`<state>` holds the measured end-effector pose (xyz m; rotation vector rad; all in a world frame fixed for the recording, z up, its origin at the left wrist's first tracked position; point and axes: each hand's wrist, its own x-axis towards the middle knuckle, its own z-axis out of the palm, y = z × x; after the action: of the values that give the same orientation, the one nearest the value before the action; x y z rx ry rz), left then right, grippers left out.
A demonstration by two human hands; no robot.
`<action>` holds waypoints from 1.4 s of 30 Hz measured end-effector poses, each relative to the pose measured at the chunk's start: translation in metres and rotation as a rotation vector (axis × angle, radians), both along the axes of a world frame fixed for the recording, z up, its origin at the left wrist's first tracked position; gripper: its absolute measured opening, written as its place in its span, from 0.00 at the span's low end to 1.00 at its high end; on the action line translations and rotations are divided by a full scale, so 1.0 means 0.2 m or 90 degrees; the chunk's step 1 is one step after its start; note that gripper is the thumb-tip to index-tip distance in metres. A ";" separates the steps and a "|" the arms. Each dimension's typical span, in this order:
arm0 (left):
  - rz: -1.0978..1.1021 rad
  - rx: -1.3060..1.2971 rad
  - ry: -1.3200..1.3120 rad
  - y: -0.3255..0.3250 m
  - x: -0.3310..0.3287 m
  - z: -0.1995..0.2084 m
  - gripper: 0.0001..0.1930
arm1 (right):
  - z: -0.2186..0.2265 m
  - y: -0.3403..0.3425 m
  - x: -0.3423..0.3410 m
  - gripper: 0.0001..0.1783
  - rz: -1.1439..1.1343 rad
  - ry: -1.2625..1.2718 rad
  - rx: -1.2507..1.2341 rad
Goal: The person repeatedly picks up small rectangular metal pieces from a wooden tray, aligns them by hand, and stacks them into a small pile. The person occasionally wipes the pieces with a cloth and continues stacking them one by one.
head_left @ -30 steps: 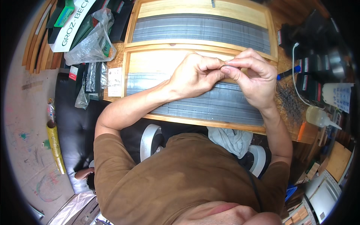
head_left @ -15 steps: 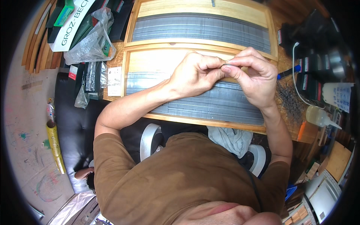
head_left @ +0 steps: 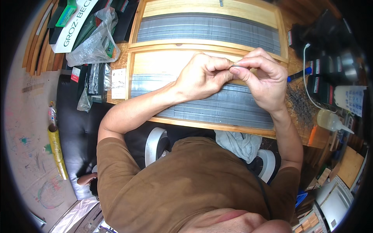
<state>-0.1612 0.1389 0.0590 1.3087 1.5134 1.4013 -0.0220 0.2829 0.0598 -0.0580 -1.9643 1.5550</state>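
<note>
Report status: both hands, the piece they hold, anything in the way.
Left hand and right hand meet fingertip to fingertip, pinching a small thin metal piece. Held above grey metal strips in the wooden tray. Nothing between the hands.

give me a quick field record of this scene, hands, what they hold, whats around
left hand: closed, fingertips pinching a small thin metal piece
right hand: fingers curled, pinching the same piece from the other side
hands' position: together above the near wooden tray
near tray contents: rows of thin grey metal strips
far wooden tray: same grey strips
left of trays: clear plastic bag
right of trays: squeeze bottle, white cable
below tray edge: crumpled grey cloth
</note>
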 end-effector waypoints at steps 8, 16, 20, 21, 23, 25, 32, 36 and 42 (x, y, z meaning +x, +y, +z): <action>0.007 0.006 0.009 0.00 0.00 0.01 0.06 | 0.00 0.01 0.00 0.07 0.002 -0.002 0.014; 0.010 0.001 -0.018 0.00 0.00 0.01 0.07 | 0.00 0.01 0.00 0.06 -0.003 -0.010 0.001; 0.009 -0.002 -0.037 0.00 0.01 0.00 0.07 | 0.00 0.01 0.00 0.06 -0.003 -0.009 -0.009; 0.010 0.000 -0.044 0.01 0.01 0.00 0.07 | 0.00 0.01 0.00 0.06 -0.003 -0.009 -0.012; 0.010 -0.006 -0.045 0.01 0.01 0.00 0.07 | 0.00 0.01 0.01 0.05 -0.010 -0.023 -0.013; 0.009 -0.010 -0.043 0.01 0.01 0.00 0.07 | 0.01 0.01 0.01 0.05 -0.016 -0.029 0.015; 0.011 -0.018 -0.026 0.00 0.00 -0.01 0.06 | 0.02 0.00 0.00 0.05 -0.038 -0.008 0.111; 0.018 -0.038 -0.028 0.00 -0.01 -0.03 0.06 | 0.00 0.00 -0.01 0.05 -0.047 0.000 0.082; 0.071 -0.002 0.033 0.00 -0.01 -0.02 0.11 | 0.13 0.10 0.08 0.04 -0.110 0.021 0.193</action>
<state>-0.1635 0.1381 0.0554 1.2854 1.6437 1.4437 -0.0064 0.3033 0.0859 -0.0745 -2.0871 1.1302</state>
